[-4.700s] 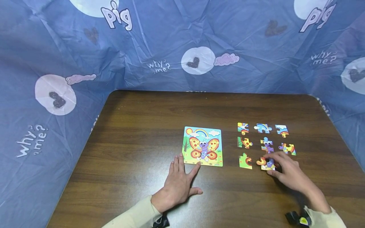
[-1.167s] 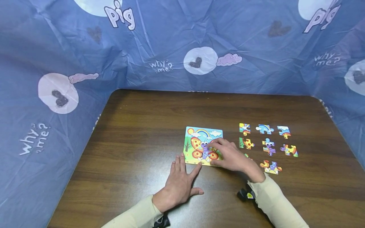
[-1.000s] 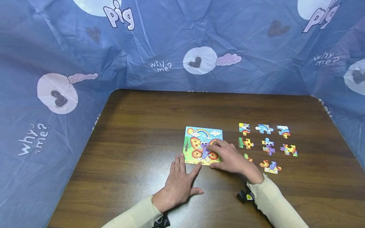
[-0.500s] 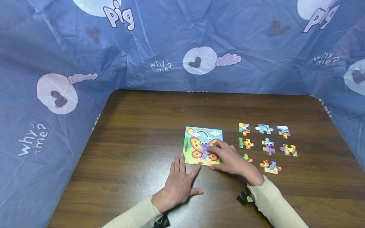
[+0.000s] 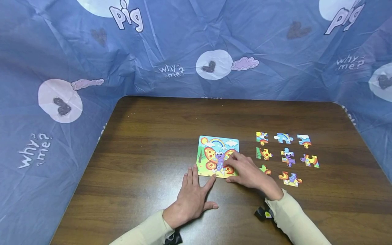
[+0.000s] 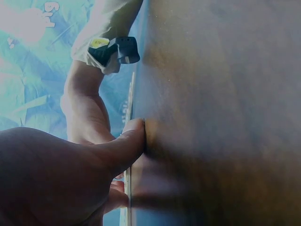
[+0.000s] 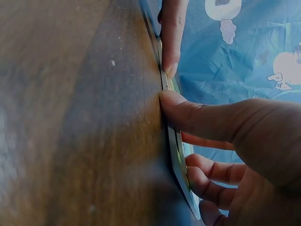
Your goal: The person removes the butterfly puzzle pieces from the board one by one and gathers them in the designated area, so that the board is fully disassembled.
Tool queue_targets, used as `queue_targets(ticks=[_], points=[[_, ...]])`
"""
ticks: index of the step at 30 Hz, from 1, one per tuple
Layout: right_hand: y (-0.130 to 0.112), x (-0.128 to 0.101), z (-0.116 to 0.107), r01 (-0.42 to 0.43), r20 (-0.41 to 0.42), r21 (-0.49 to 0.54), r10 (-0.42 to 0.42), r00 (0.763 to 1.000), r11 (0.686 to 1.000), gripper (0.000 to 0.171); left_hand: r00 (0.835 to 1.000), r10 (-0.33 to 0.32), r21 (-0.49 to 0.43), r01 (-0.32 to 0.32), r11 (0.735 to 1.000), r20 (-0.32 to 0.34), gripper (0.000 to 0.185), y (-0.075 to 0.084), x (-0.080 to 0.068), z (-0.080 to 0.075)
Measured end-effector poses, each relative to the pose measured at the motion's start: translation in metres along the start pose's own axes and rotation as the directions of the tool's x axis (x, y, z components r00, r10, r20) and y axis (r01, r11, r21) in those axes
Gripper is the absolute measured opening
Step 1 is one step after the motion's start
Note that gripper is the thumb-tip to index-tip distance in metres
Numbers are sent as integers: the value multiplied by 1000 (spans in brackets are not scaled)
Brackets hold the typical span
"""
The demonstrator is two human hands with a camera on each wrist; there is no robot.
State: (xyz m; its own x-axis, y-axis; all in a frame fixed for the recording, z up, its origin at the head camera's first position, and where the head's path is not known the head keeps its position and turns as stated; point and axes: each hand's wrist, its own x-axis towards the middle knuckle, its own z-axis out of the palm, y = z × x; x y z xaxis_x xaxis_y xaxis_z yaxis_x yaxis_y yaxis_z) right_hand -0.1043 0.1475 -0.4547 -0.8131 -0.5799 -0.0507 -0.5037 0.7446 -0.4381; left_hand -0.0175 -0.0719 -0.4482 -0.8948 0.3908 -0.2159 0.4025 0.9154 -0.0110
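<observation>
Lying flat on the brown wooden desk (image 5: 147, 136), the left hand (image 5: 191, 199) has its fingers straight and spread, palm down, holding nothing. Its forefinger tip sits just at the near left corner of the puzzle board (image 5: 214, 146), and its thumb points right along the desk. A cream sleeve (image 5: 144, 231) covers that arm.

The puzzle board lies near the middle of the desk and shows a butterfly under a rainbow, sun and cloud. The right hand (image 5: 248, 173) rests on the board's near right part, with fingers (image 5: 234, 158) loosely bent over the butterfly's right wing. The right wrist view shows the thumb (image 7: 188, 113) pressed against the board's edge and the other fingers curled over its face. Whether a piece is pinched under them cannot be told.

Right of the board, loose puzzle pieces (image 5: 288, 156) lie in rows on the desk, apart from one another. One green and orange piece (image 5: 264, 169) is partly hidden behind the right hand. A small black device (image 5: 261, 213) sits at the right wrist.

A blue printed sheet (image 5: 183, 51) with hearts, clouds and words stands round the desk's far and side edges.
</observation>
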Motion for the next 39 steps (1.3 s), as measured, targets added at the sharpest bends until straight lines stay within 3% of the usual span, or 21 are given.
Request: queue_targets(ticks=[22, 32, 39], points=[[-3, 0, 0, -14, -4, -4, 14, 1000, 1000, 42, 1000, -3, -16, 3, 1000, 4, 87, 0, 0, 0], [0, -4, -10, -6, -85, -29, 3, 996, 1000, 42, 1000, -3, -11, 3, 1000, 7, 87, 0, 1, 0], [6, -10, -20, -39, -86, 3, 39, 995, 999, 41, 1000, -7, -17, 7, 1000, 8, 88, 0, 1, 0]])
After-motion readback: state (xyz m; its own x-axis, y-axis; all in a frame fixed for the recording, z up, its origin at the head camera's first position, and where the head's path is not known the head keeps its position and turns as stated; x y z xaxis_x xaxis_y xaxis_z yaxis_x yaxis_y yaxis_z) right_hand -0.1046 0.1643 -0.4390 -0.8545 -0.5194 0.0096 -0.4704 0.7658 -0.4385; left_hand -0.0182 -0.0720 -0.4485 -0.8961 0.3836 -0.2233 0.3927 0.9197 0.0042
